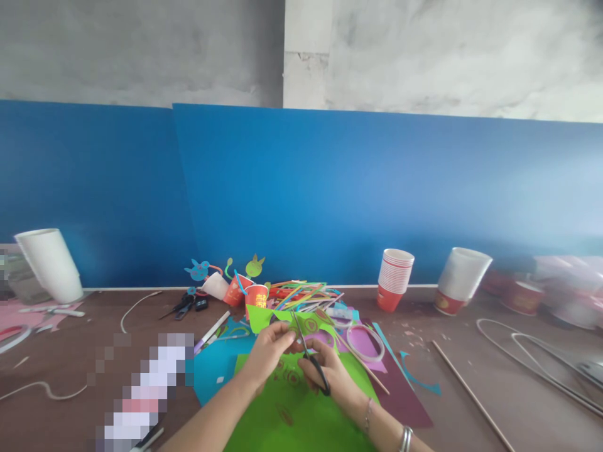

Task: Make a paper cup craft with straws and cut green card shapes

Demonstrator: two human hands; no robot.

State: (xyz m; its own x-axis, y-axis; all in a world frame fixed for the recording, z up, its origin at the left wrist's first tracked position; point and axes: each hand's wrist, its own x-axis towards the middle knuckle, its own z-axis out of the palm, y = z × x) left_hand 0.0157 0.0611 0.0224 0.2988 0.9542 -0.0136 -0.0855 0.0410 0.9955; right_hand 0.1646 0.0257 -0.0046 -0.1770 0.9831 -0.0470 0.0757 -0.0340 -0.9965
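Note:
My right hand [333,371] grips black-handled scissors [323,379], their blades pointing up and away from me. A piece of bright green paper [260,319] with round drawn outlines is pinched in my left hand [269,349]. The blades lie at this paper, close to my left fingertips; whether they are biting into it I cannot tell. Under both hands lies a larger green sheet [306,427] with reddish drawn shapes. Beneath that, blue paper [211,367] shows on the left and dark purple paper [409,402] on the right.
Behind my hands are colourful sticks [301,294] and red paper cups [257,296] with paper animal heads [254,267]. A roll of tape [365,343] lies right of them. Stacked cups [394,276] stand by the blue partition [301,188]. A thin wooden stick [471,392] lies at right.

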